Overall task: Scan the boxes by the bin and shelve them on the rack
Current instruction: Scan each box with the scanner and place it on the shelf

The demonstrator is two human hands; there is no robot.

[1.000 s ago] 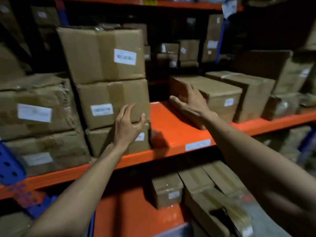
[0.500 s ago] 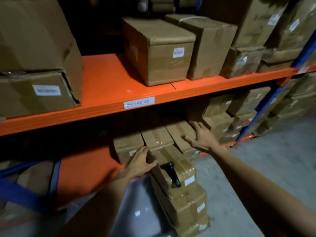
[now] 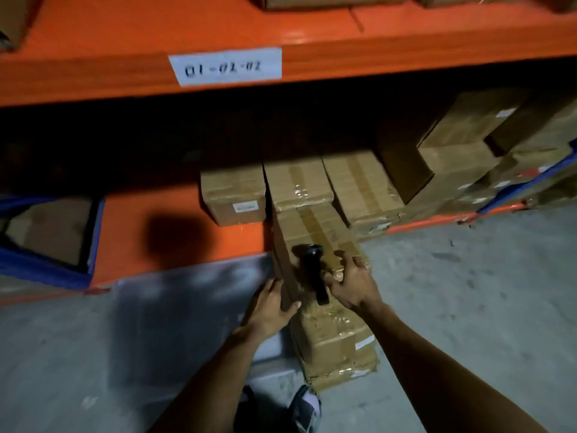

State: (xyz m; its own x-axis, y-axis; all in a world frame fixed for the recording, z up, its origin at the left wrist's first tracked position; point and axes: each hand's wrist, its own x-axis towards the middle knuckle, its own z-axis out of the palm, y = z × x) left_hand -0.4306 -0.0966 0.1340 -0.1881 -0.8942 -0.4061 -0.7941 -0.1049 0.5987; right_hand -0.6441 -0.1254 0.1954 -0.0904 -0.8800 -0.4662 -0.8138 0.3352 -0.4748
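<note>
A stack of taped cardboard boxes (image 3: pixel 338 342) stands on the floor in front of the orange rack (image 3: pixel 406 51). A black handheld scanner (image 3: pixel 313 270) lies on the top box (image 3: pixel 315 226). My left hand (image 3: pixel 271 310) grips that box's left side, thumb over its top edge. My right hand (image 3: pixel 352 284) sits on the box just right of the scanner, fingers curled over the box's right top edge and thumb against the scanner handle. A pale grey bin (image 3: pixel 175 310) lies left of the stack.
The shelf beam carries a white label (image 3: pixel 225 67) reading 01-01-01. On the bottom shelf (image 3: pixel 181 210) stand several boxes (image 3: pixel 234 195) in a row, with more at the right behind a blue upright (image 3: pixel 530 182). Grey concrete floor (image 3: pixel 468 292) spreads to the right.
My view dropped from the upper shelf to the floor stack. Both hands left the shelved boxes, came down and closed on the top box beside the scanner.
</note>
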